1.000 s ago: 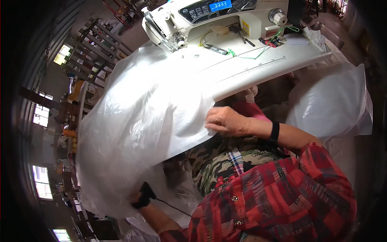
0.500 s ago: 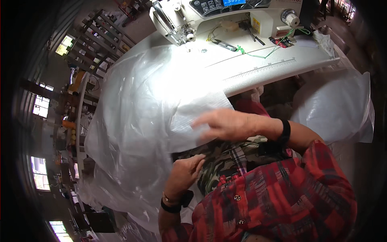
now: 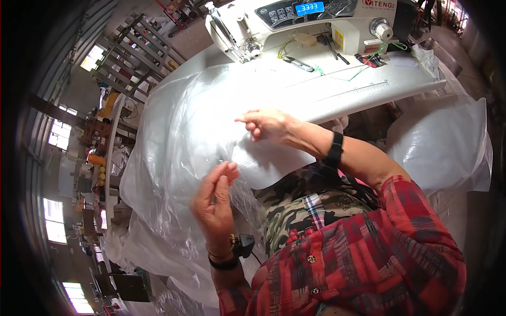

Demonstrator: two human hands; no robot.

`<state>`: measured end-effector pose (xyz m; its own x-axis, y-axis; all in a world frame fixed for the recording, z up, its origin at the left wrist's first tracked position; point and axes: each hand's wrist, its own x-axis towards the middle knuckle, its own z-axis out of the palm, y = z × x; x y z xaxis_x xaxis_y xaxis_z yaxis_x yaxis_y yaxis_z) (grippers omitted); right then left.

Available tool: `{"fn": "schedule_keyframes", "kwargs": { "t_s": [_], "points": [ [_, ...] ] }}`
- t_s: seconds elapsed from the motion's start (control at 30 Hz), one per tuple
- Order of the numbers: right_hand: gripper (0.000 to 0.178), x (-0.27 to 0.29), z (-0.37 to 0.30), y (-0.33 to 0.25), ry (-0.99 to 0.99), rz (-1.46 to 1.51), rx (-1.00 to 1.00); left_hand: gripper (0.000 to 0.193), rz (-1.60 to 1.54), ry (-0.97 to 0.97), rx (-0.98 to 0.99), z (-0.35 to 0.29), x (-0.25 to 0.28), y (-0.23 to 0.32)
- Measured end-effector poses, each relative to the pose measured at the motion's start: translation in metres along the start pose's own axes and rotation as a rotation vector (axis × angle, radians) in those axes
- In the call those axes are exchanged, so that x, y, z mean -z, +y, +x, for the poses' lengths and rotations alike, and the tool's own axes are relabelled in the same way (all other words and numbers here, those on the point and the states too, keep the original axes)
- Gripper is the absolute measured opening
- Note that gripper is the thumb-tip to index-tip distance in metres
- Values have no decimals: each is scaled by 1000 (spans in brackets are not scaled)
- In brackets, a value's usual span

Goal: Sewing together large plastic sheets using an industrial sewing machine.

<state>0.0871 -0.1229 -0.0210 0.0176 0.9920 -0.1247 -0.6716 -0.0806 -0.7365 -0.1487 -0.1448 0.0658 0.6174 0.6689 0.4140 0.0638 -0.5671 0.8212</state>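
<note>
A large sheet of clear plastic film (image 3: 163, 142) drapes over the left end of the sewing table and down beside me. My left hand (image 3: 213, 203) is closed in a pinch at its near edge, with crinkled film hanging by the fingertips. Farther up and to the right, my right hand (image 3: 266, 126) has its fingers curled and the forefinger forward, above a white woven plastic piece (image 3: 274, 163). Glare hides what, if anything, its fingertips grip. The woven piece slopes off the table edge toward my lap.
A white sewing machine (image 3: 305, 26) with a lit display stands at the far side. Thread snips (image 3: 299, 64), green thread (image 3: 361, 68) and a plaid scrap (image 3: 370, 60) lie on the sewing table (image 3: 363, 95). At right is a filled whitish plastic bag (image 3: 435, 145).
My left hand has risen and moved left to the film. My right hand has moved up toward the machine and its fingers have curled. The view has shifted slightly.
</note>
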Motion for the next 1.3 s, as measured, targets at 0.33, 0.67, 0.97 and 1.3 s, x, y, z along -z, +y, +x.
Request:
{"fn": "schedule_keyframes", "kwargs": {
  "t_s": [0.33, 0.67, 0.97, 1.3],
  "points": [
    [51, -12, 6, -14, 357, -52, 169, 34, 930, 108, -142, 33, -2, -62],
    [25, -23, -17, 20, -69, -18, 31, 16, 157, 248, 161, -9, 42, -134],
    [22, -11, -117, 42, -490, -227, -261, 18, 597, 217, 60, 64, 129, -113],
    [23, 1, -138, 45, -421, -458, -280, 20, 1419, -83, -409, 94, 99, -78]
  ]
}}
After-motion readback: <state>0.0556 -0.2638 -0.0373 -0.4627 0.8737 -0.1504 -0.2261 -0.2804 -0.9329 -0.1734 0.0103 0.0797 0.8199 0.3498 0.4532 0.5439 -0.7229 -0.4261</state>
